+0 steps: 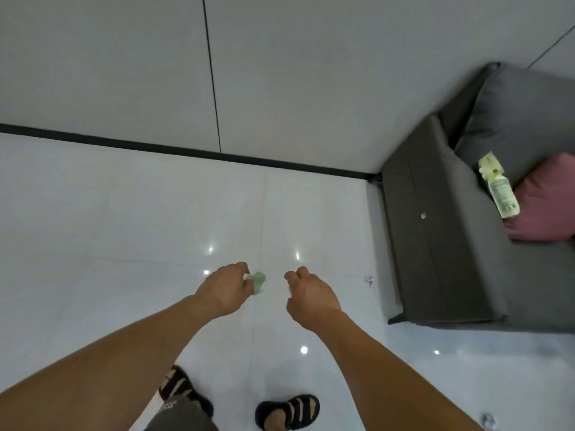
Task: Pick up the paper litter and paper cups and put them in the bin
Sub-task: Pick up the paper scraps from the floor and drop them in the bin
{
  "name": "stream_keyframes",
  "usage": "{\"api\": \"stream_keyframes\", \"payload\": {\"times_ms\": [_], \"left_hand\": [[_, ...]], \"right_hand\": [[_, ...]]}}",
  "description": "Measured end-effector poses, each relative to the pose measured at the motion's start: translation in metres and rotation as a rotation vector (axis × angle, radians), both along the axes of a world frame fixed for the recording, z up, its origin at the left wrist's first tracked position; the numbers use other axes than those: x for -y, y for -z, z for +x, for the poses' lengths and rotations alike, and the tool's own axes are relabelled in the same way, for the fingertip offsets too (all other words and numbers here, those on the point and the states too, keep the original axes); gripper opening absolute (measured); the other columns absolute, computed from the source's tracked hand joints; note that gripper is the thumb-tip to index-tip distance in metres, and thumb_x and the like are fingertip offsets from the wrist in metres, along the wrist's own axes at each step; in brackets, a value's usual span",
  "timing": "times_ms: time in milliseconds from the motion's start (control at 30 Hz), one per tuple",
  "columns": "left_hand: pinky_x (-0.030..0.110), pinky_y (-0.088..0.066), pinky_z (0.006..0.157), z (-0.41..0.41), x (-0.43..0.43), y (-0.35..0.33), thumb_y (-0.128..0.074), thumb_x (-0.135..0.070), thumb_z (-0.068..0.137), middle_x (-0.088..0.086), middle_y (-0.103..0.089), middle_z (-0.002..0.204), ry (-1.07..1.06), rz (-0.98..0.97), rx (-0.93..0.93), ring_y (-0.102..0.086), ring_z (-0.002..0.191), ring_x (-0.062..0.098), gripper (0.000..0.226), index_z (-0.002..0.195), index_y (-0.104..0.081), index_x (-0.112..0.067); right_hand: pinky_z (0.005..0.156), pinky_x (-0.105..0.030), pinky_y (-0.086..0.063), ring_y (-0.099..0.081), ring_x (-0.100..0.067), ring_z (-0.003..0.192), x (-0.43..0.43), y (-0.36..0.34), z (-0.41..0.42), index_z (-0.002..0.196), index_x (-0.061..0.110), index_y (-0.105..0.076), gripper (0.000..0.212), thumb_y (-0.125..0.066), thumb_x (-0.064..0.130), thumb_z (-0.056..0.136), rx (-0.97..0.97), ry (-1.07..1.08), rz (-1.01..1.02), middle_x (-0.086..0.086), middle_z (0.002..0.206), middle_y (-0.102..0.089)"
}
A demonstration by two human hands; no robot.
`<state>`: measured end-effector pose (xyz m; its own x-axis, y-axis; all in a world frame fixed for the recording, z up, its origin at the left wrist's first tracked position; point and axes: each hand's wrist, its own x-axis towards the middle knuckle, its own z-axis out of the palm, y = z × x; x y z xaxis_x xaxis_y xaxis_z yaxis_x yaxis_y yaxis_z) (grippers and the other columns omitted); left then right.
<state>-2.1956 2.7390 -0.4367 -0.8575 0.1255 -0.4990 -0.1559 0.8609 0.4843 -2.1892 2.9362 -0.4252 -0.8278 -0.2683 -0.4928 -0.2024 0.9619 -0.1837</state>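
My left hand (225,286) is held out over the white tiled floor and pinches a small crumpled pale green piece of paper (257,281) at its fingertips. My right hand (308,292) hangs beside it with fingers curled; what lies inside them is hidden. A tiny scrap of litter (369,279) lies on the floor close to the sofa's side. Another small scrap (488,419) sits at the bottom right. No bin and no paper cup are in view.
A grey sofa (441,244) stands at the right against the wall, with a pink cushion (547,206) and a pale green packet (497,185) on it. A dark skirting (186,149) runs along the grey wall. My sandalled feet (289,410) are below.
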Motion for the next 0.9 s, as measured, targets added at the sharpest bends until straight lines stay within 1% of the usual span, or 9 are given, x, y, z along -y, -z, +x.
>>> {"api": "stream_keyframes", "payload": {"times_ms": [100,167,267,333,433,600,767,900], "left_hand": [[0.028,-0.034,0.061,0.001,0.073,-0.023,-0.044,-0.034,0.095,-0.001,-0.055,0.086,-0.074,0.014,-0.034,-0.052,0.076,0.019,0.014,0.089,-0.047,-0.021],[0.028,-0.034,0.06,0.005,0.126,-0.038,-0.043,-0.033,0.095,0.0,-0.054,0.085,-0.137,0.012,-0.05,-0.052,0.076,0.02,0.014,0.087,-0.045,-0.021],[0.028,-0.037,0.063,0.009,0.202,-0.053,-0.043,-0.032,0.094,0.005,-0.06,0.091,-0.232,-0.015,-0.076,-0.054,0.079,0.023,0.015,0.091,-0.048,-0.018],[0.029,-0.038,0.064,0.009,0.245,-0.06,-0.044,-0.032,0.094,0.007,-0.062,0.094,-0.302,-0.028,-0.085,-0.055,0.08,0.024,0.016,0.093,-0.05,-0.016],[0.029,-0.037,0.061,0.01,0.299,-0.067,-0.044,-0.032,0.094,0.005,-0.061,0.092,-0.414,-0.022,-0.096,-0.055,0.077,0.023,0.016,0.091,-0.049,-0.017],[0.026,-0.033,0.051,0.005,0.391,-0.074,-0.042,-0.033,0.095,0.0,-0.055,0.087,-0.584,-0.034,-0.092,-0.052,0.072,0.016,0.014,0.092,-0.047,-0.02],[0.026,-0.033,0.054,-0.022,0.501,-0.092,-0.043,-0.033,0.093,0.002,-0.057,0.089,-0.772,-0.108,-0.102,-0.053,0.075,0.019,0.015,0.092,-0.049,-0.019],[0.028,-0.038,0.061,-0.04,0.573,-0.108,-0.043,-0.035,0.094,0.003,-0.058,0.092,-0.896,-0.133,-0.111,-0.056,0.081,0.022,0.016,0.093,-0.05,-0.02]], "right_hand": [[0.084,-0.036,-0.048,-0.052,-0.028,0.106,0.073,-0.021,-0.011,0.135,0.013,-0.042,0.045,-0.046,0.009,0.09,-0.013,-0.067,0.015,-0.007,0.125,-0.046],[0.08,-0.033,-0.046,-0.053,-0.028,0.105,0.126,-0.031,-0.018,0.135,0.014,-0.042,0.045,-0.046,0.009,0.09,-0.03,-0.121,0.013,-0.006,0.125,-0.047],[0.075,-0.031,-0.042,-0.055,-0.028,0.103,0.207,-0.043,-0.03,0.133,0.014,-0.045,0.042,-0.048,0.012,0.091,-0.067,-0.24,-0.017,-0.006,0.123,-0.048],[0.073,-0.031,-0.042,-0.056,-0.028,0.102,0.254,-0.049,-0.039,0.132,0.015,-0.046,0.04,-0.048,0.014,0.092,-0.093,-0.319,-0.043,-0.006,0.122,-0.049],[0.077,-0.034,-0.046,-0.056,-0.027,0.102,0.315,-0.055,-0.058,0.133,0.015,-0.046,0.04,-0.049,0.015,0.092,-0.104,-0.428,-0.046,-0.006,0.123,-0.049],[0.081,-0.031,-0.048,-0.058,-0.025,0.104,0.411,-0.056,-0.102,0.14,0.017,-0.041,0.046,-0.05,0.02,0.095,-0.088,-0.586,-0.055,-0.005,0.129,-0.048],[0.084,-0.033,-0.05,-0.057,-0.024,0.107,0.531,-0.066,-0.166,0.14,0.017,-0.04,0.046,-0.048,0.018,0.095,-0.124,-0.719,-0.087,-0.003,0.132,-0.046],[0.083,-0.034,-0.049,-0.057,-0.026,0.106,0.623,-0.082,-0.209,0.138,0.017,-0.042,0.042,-0.046,0.019,0.096,-0.135,-0.846,-0.117,-0.004,0.131,-0.046]]}}
